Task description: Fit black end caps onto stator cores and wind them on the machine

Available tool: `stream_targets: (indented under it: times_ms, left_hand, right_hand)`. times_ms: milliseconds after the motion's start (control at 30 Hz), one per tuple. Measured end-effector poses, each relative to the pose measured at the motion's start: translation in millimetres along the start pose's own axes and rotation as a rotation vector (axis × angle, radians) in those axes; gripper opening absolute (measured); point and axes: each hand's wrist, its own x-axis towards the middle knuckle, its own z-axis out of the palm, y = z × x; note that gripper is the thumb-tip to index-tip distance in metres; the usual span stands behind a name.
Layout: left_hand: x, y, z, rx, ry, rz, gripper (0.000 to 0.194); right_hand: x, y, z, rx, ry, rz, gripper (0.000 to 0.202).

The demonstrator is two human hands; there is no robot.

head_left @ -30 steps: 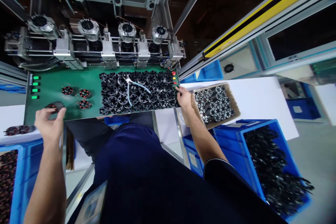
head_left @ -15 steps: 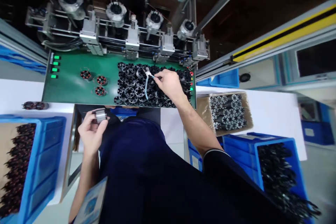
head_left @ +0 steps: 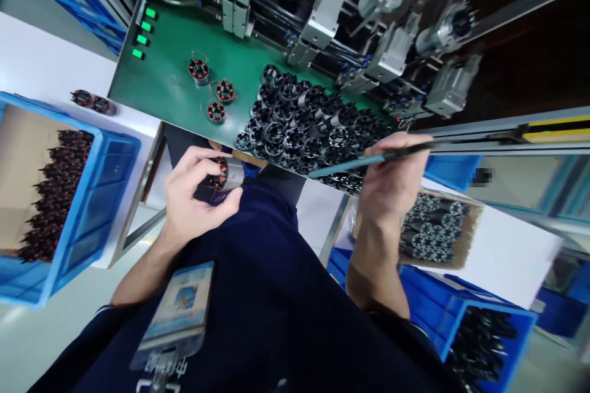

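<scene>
My left hand (head_left: 196, 193) is closed around a motor stator (head_left: 234, 174), a silver metal ring with dark and copper-coloured windings, held in front of the bench edge. Above the right end of the bench, my right hand (head_left: 391, 178) grips pliers (head_left: 348, 166) by a pale blue handle. Another long dark part runs out past the fingers to the right; blur hides the jaws. Below the pliers lies a dense cluster of black-and-silver stator cores (head_left: 295, 129) on the green bench top (head_left: 170, 73). Three wound stators (head_left: 224, 92) with loose copper wires stand to their left.
Winding machine heads (head_left: 322, 18) line the back of the bench. Green buttons (head_left: 142, 40) glow at its left. A blue crate (head_left: 106, 178) of wound stators stands left. A carton (head_left: 474, 227) of metal cores and a blue crate (head_left: 498, 368) of black parts are right.
My right hand has lifted the pliers off the stator cores and brought them right and toward me. My left hand has turned the stator, showing its windings. The view has tilted and shifted.
</scene>
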Motion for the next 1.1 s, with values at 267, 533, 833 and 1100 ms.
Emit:
stream_targets:
  times_ms: [267, 533, 833, 1100]
  left_hand:
    - [4, 22, 15.6, 0.009, 0.039, 0.036, 0.026]
    - [-14, 25, 12.6, 0.153, 0.028, -0.004, 0.022]
    - [-26, 7, -3.8, 0.385, 0.033, 0.094, 0.021]
    - [-22, -11, -8.2, 0.232, 0.030, 0.124, 0.030]
  right_hand:
    - [-60, -55, 90, 0.415, -0.282, 0.341, 0.039]
    - [-44, -86, 123, 0.429, -0.391, 0.360, 0.025]
    - [-18, -77, 117, 0.428, -0.663, 0.486, 0.033]
    - [-24, -68, 125, 0.494, -0.588, 0.609, 0.052]
